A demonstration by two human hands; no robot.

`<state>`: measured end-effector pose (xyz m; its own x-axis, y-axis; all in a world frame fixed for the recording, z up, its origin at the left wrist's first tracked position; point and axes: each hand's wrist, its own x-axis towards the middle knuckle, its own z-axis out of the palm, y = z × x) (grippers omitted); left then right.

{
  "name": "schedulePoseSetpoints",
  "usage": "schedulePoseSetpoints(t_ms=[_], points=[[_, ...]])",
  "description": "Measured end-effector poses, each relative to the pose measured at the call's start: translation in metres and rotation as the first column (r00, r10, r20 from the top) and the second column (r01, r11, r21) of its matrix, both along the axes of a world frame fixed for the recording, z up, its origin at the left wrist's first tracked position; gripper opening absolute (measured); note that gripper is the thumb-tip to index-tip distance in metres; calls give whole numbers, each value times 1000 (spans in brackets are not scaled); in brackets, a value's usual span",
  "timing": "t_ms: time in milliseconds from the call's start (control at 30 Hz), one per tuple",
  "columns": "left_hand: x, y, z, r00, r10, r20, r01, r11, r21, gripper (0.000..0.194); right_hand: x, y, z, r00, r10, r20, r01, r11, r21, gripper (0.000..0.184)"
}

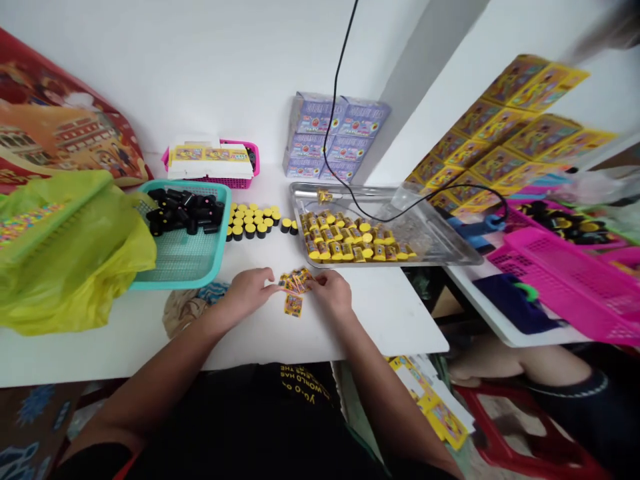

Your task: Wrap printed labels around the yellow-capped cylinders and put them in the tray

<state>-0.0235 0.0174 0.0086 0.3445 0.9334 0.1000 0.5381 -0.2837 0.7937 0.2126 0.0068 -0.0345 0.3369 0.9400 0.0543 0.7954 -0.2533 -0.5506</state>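
Observation:
My left hand [249, 291] and my right hand [334, 291] meet over the white table, close to its front edge. Between them is a small fanned bunch of printed yellow-and-purple labels [299, 281]. The fingers of my left hand pinch the near left side of the bunch, and those of my right hand close on its right end. One loose label [293, 306] lies flat just below. Beyond my hands stand several black cylinders with yellow tops [250, 223]. A metal tray [440, 243] to the right holds many similar pieces wrapped in labels [345, 240].
At left, a teal basket [185, 275] holds black pieces [185, 210] beside a yellow-green plastic bag [75, 260]. A crumpled cloth [185, 311] lies near my left forearm. A black cable [337, 80] hangs across the tray. Purple boxes [315, 120] are stacked behind; another person's leg [530, 363] is at right.

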Motion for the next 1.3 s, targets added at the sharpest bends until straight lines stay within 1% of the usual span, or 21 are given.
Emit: schedulePoseSetpoints(t_ms=[67, 133, 167, 233, 267, 333, 367, 400, 433, 467, 500, 533, 600, 667, 733, 833, 933, 1100, 1167, 1233, 1300], points=[[-27, -13, -2, 995, 99, 1, -99, 995, -4, 21, 0, 0, -3, 996, -40, -79, 43, 998, 35, 22], [-55, -24, -9, 965, 260, 15, -260, 966, -11, 24, 0, -1, -6, 987, -80, -141, 91, 993, 77, 23], [-67, -29, -13, 943, 327, 52, -326, 945, -29, 24, 0, -1, -7, 983, -92, -159, 107, 990, 94, 23], [-82, -35, -16, 911, 392, 126, -381, 919, -103, 22, 0, -2, -7, 979, -98, -178, 120, 985, 121, 22], [-84, -37, -15, 903, 403, 148, -387, 913, -128, 22, 0, -2, -7, 978, -97, -183, 122, 984, 131, 21], [-72, -36, -8, 913, 383, 138, -372, 923, -99, 21, 1, -3, -6, 977, -96, -192, 125, 981, 147, 21], [-59, -32, -4, 929, 354, 110, -353, 935, -35, 22, 2, -3, -5, 975, -99, -201, 131, 979, 155, 23], [-43, -28, 0, 950, 304, 66, -307, 950, 46, 21, 2, -3, -5, 971, -106, -212, 143, 976, 164, 24], [-24, -21, 2, 974, 227, 3, -226, 966, 122, 19, 3, -3, -5, 968, -115, -223, 155, 973, 171, 26], [-4, -12, 3, 988, 144, -61, -132, 978, 164, 19, 4, -3, -5, 965, -122, -232, 165, 971, 175, 27], [17, -3, 2, 989, 84, -123, -63, 984, 164, 20, 6, -3, -5, 963, -126, -237, 170, 970, 176, 28], [35, 8, -1, 982, 77, -170, -52, 988, 144, 22, 7, -2, -6, 963, -125, -238, 169, 970, 176, 27], [65, 28, -8, 963, 95, -252, -78, 994, 76, 29, 9, -2, -6, 967, -106, -233, 149, 973, 175, 26], [82, 44, -17, 947, 86, -309, -91, 996, -1, 30, 11, -2, -7, 968, -85, -235, 128, 976, 176, 25], [87, 54, -25, 955, 81, -284, -102, 993, -57, 26, 11, -2, -6, 968, -77, -237, 120, 978, 173, 24], [82, 60, -35, 989, 101, -106, -114, 987, -118, 21, 11, -1, -4, 968, -78, -237, 119, 980, 163, 22], [76, 58, -41, 990, 136, 38, -129, 982, -137, 18, 11, -1, -2, 967, -67, -246, 111, 979, 169, 23], [71, 51, -45, 989, 133, 68, -123, 983, -132, 15, 9, -3, -2, 964, -40, -263, 104, 967, 234, 24], [68, 49, -46, 989, 127, 81, -116, 984, -132, 17, 7, -6, -1, 965, 27, -262, 59, 948, 313, 25], [65, 48, -46, 987, 127, 102, -114, 985, -128, 21, 4, -8, 0, 958, 174, -228, -74, 918, 390, 24], [59, 46, -42, 982, 136, 134, -119, 985, -125, 24, 0, -11, 3, 929, 321, -183, -224, 883, 412, 22]])
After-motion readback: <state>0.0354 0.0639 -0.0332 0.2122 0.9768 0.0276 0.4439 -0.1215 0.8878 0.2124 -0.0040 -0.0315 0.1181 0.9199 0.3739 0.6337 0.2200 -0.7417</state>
